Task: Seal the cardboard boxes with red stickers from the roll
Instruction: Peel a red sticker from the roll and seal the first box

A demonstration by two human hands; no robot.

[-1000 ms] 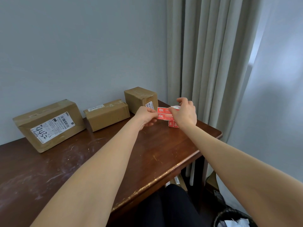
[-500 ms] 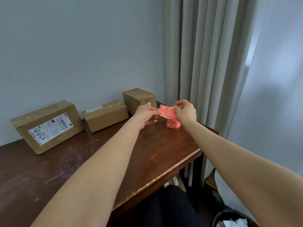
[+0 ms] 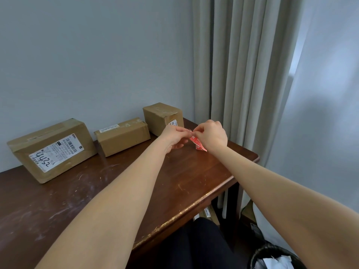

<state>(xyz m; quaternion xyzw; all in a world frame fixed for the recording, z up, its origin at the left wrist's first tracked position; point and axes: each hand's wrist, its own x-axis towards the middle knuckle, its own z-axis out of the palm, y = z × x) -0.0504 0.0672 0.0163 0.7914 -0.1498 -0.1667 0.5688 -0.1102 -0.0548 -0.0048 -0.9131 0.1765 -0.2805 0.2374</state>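
Three cardboard boxes stand along the wall: a large one with a white shipping label (image 3: pixel 52 150) at the left, a long low one (image 3: pixel 122 135) in the middle, a small upright one (image 3: pixel 162 117) at the right. Above the table in front of the small box, my left hand (image 3: pixel 173 138) and my right hand (image 3: pixel 210 135) meet fingertip to fingertip. Both pinch the top end of a red sticker strip (image 3: pixel 198 144), which hangs down under my right hand. The roll itself is hidden.
The dark wooden table (image 3: pixel 184 177) has a worn front edge and its right corner near a beige curtain (image 3: pixel 242 74). A black waste bin (image 3: pixel 275 257) with paper sits on the floor at the lower right. Cardboard lies under the table.
My hands have come together, so the red strip that was stretched flat between them now hangs folded down below my right hand. The boxes have not moved.
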